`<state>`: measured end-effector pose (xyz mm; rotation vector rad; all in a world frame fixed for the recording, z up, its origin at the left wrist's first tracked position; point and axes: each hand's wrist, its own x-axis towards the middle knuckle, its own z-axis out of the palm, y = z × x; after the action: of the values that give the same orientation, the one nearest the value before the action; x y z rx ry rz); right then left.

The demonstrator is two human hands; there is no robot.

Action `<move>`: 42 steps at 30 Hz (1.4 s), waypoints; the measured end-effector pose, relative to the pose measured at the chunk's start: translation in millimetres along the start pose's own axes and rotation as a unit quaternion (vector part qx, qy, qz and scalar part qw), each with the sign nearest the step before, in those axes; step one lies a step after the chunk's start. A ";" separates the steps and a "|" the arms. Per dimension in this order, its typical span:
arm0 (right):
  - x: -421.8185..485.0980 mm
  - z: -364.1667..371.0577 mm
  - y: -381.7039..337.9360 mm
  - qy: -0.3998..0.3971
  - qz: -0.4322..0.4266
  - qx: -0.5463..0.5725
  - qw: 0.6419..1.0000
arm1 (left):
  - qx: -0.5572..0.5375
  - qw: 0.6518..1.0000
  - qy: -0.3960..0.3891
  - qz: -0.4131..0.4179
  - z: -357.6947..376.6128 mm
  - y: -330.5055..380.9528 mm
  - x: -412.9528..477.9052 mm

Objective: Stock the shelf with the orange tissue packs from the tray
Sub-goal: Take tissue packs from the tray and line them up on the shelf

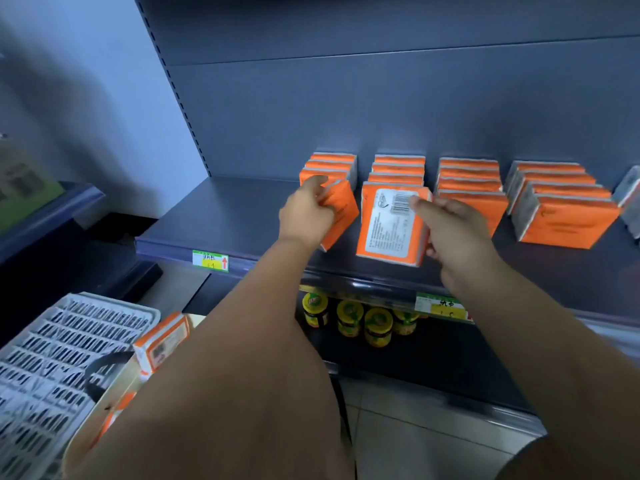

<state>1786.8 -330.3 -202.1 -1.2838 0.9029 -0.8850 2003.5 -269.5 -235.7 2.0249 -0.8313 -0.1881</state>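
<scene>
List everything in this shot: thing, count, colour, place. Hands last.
shelf: one, dark grey-blue, middle of view
stocked packs: four rows, orange, standing at the back of the shelf
plain pack: one, orange, tilted at the front of the leftmost row
barcode pack: one, orange with a white label, front of the second row
price tags: two, green and yellow, on the shelf's front edge
jars: at least four, yellow lids, on the lower shelf
tray: one, white, slotted, lower left
loose pack: one, orange, beside the tray
left hand: grips the plain pack
right hand: grips the barcode pack
</scene>
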 end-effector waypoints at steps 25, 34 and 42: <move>28.2 19.5 14.8 -0.072 -0.031 -0.107 0.991 | 0.031 0.999 0.025 0.037 2.2 -28.7 34.7; 24.5 24.5 9.7 -0.052 0.007 -0.109 0.993 | 0.162 0.983 0.054 0.062 3.5 -42.8 46.0; 22.4 25.3 11.1 -0.050 -0.082 -0.173 0.980 | 0.172 0.980 0.063 0.082 8.0 -46.3 48.3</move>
<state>1819.3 -340.0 -212.6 -1.7074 0.9061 -0.8032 2059.2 -288.5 -268.5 2.2455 -0.9979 0.1880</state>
